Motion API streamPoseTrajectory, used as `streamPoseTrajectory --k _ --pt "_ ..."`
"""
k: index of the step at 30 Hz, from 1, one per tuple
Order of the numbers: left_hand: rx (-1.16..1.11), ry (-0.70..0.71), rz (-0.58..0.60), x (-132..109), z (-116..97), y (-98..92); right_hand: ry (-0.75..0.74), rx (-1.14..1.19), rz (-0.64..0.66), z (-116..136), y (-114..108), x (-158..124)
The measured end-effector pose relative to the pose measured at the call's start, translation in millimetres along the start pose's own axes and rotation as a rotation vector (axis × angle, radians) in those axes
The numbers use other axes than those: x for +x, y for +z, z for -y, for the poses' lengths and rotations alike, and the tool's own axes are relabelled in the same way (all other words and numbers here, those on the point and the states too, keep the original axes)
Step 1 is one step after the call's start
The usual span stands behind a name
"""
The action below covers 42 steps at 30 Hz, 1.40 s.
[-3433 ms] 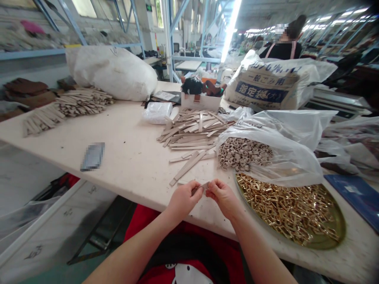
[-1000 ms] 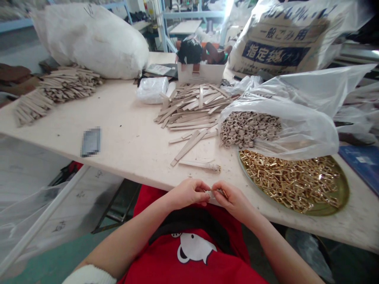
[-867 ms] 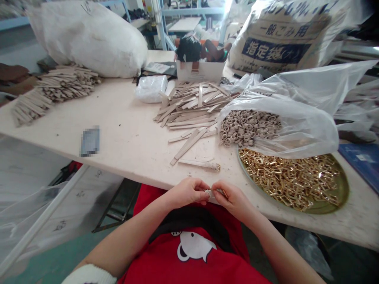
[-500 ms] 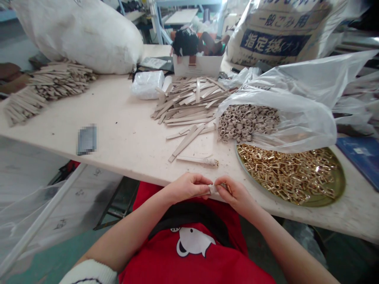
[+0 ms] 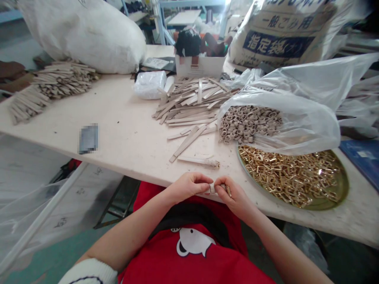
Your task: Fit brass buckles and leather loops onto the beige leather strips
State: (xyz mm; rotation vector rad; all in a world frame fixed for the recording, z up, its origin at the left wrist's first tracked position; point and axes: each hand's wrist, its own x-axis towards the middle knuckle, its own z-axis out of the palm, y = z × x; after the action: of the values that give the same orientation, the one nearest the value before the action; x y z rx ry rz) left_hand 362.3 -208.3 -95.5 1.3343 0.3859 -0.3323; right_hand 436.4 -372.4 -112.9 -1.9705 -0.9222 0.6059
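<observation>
Close to the table's front edge, my left hand [image 5: 189,187] pinches a beige strap [image 5: 212,189] that has a small loop around it. My right hand [image 5: 233,198] grips the same strap at its other end, where a gold buckle [image 5: 227,190] shows between the fingers. Most of the strap is hidden by my hands. Just beyond them lies another strap with a buckle [image 5: 213,163] at its right end. Farther back is a loose heap of flat beige straps [image 5: 189,102], with a few straps [image 5: 188,144] lying in front of it.
To the right, a clear plastic bag [image 5: 310,132] spills small beige loops [image 5: 251,123] beside a round tray [image 5: 343,185] of gold buckles. Bundled strips [image 5: 63,79] lie at the far left. A pixelated object [image 5: 88,138] sits near the left front edge. Big sacks [image 5: 94,37] and a white box [image 5: 199,66] stand behind.
Both hands stay almost in place on the strap. My right fingers have shifted slightly, and more of the gold buckle shows. The view has moved a little.
</observation>
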Motion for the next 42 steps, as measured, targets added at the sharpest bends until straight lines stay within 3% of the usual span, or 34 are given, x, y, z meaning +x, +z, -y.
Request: streamPoseTrajectory --k 10,12,15,18,22,27,34,36,39,42 --pt "-0.082 -0.025 -0.060 5.5 5.9 1.0 0.001 -0.008 -0.031 -1.0 5.4 3.2" --pt "-0.094 -0.023 -0.065 6.2 6.7 0.7 0.000 -0.009 -0.074 -4.6 8.2 3.7" --pt "-0.079 -0.080 0.020 5.2 7.1 -1.3 0.018 0.002 -0.192 -10.5 15.8 5.1" --pt "-0.032 -0.117 0.067 5.5 7.7 -1.6 0.016 -0.004 -0.237 -13.6 24.8 6.8" --pt "0.049 -0.070 0.029 11.5 5.8 -1.1 -0.007 0.029 -0.222 -14.0 31.2 11.1" --pt "0.366 0.018 0.050 20.1 -7.0 -9.3 -0.007 -0.005 -0.235 -20.1 25.8 18.9" --pt "1.016 0.217 -0.151 35.2 -11.4 -13.9 -0.035 -0.247 -0.325 -32.0 24.0 32.4" --pt "1.160 0.234 -0.262 41.9 -18.4 -27.4 0.009 -0.394 -0.320 -31.5 22.9 34.6" --pt "1.386 0.147 -0.544 53.7 -36.4 -59.1 0.088 -0.554 -0.356 -30.8 20.5 35.9" --pt "1.456 0.063 -0.644 64.0 -48.3 -83.7 0.064 -0.515 -0.445 -33.3 19.4 35.5"
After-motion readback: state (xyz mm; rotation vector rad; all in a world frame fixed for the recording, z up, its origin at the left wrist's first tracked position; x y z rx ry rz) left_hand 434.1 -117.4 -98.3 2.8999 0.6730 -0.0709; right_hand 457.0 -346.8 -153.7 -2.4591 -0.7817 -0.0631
